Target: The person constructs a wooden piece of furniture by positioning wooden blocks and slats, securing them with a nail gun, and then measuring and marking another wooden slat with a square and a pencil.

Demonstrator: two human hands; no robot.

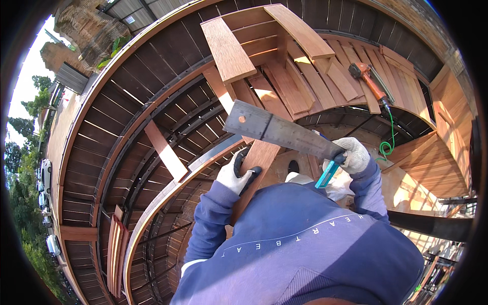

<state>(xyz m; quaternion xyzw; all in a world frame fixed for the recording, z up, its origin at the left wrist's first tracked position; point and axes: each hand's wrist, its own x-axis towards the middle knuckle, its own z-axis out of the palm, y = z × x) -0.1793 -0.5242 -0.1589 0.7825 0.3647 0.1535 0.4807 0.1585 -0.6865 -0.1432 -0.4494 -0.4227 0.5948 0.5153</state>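
Note:
In my right hand (354, 155), which wears a white and dark work glove, is a try square. Its teal handle (327, 174) points down toward my body, and its wide steel blade (284, 133) reaches left, over a wooden board. My left hand (234, 174), gloved too, is wrapped around that reddish-brown board (260, 155) below the blade. The board's lower end passes beside my sweatshirt. Whether the blade touches the board I cannot tell.
Ahead is a curved bench frame partly covered with wooden slats (310, 76). An orange power tool (368, 81) with a green hose (387, 147) lies on it. One loose board (165, 150) spans the dark framing on the left; a stack of boards (117, 254) lies nearer.

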